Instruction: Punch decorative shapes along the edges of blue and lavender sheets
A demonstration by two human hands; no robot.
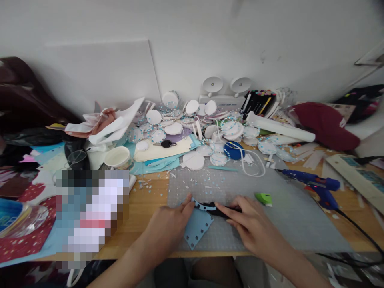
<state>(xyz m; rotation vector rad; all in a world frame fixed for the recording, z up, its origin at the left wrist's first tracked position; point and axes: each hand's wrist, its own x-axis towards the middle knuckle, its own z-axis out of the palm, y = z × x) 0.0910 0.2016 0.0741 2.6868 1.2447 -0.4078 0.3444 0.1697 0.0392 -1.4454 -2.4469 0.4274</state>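
A blue sheet of paper [196, 228] with small flower-shaped cut-outs along its edges lies on the grey cutting mat [285, 224]. My left hand [169, 222] pinches its upper left side between thumb and fingers. In my right hand [249, 222] is a slim black tool [221, 211], closed in the fingers and laid along the paper's top edge. Its kind is partly hidden by my fingers. A narrow blue band with cut-outs shows over the tool. Near my right hand sits a small green and white item [264, 199].
A blue hot glue gun [318, 184] with a trailing cord lies at the right. Many white discs with blue bits [231, 129] are heaped along the back. Black keys [166, 143] rest on paper sheets. A cream bowl [117, 157] and a plastic cup [27, 218] stand left.
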